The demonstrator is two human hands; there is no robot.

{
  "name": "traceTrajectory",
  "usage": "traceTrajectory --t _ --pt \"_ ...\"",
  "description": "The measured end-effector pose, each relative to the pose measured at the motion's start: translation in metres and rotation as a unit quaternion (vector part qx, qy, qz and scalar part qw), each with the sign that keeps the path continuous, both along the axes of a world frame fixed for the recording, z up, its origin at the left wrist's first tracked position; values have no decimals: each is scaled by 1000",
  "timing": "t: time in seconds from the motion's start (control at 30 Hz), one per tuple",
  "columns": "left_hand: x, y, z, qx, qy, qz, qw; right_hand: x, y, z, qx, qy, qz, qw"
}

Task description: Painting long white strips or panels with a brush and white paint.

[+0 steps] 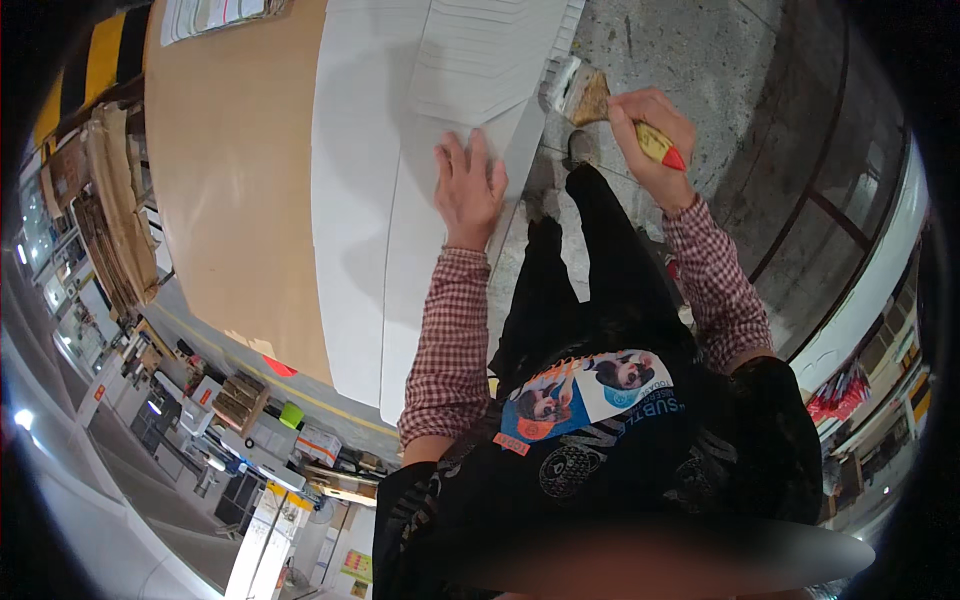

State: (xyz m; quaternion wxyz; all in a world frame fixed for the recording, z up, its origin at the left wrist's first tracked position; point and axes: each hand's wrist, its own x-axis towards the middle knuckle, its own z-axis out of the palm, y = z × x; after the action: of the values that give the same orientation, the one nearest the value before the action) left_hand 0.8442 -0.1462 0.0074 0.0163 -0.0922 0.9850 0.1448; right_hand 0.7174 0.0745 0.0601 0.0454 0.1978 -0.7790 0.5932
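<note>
My right hand (655, 140) is closed round the handle of a wide flat paintbrush (592, 100). Its handle is yellow with a red end, and the pale bristles point left toward the edge of the white sheets. With fingers spread, my left hand (468, 195) lies flat on a smooth white sheet (430, 230). Just beyond its fingertips is a fanned stack of white sheets (490, 60), their edges overlapping in steps. The bristle tip is close to the right side of this stack; I cannot tell whether it touches.
A broad brown board (235, 190) lies left of the white sheets, with a striped bundle (215, 15) at its far end. Flattened cardboard (115, 210) leans farther left. Grey concrete floor (690, 50) shows at the right. A shelf with red items (840, 395) stands at the right rim.
</note>
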Motion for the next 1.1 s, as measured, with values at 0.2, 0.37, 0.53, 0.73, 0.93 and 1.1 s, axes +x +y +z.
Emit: traceTrajectory --t 0.2,0.37,0.53,0.73,0.93,1.1 --pt "-17 -7 8 38 -36 -27 998 37 -10 -18 2 -22 8 1000" --pt "-19 -7 10 32 -30 -25 999 56 -5 -2 12 -56 15 998" --pt "-23 1 8 -8 9 -39 999 36 -5 -8 24 9 -17 1000" --pt "6 2 -3 -12 47 -22 999 91 -15 3 6 -91 22 996" --pt "51 0 -4 -22 29 -3 999 68 -7 13 37 -19 -49 998" --pt "38 -15 1 14 -6 -34 999 50 -16 -17 14 28 -41 999"
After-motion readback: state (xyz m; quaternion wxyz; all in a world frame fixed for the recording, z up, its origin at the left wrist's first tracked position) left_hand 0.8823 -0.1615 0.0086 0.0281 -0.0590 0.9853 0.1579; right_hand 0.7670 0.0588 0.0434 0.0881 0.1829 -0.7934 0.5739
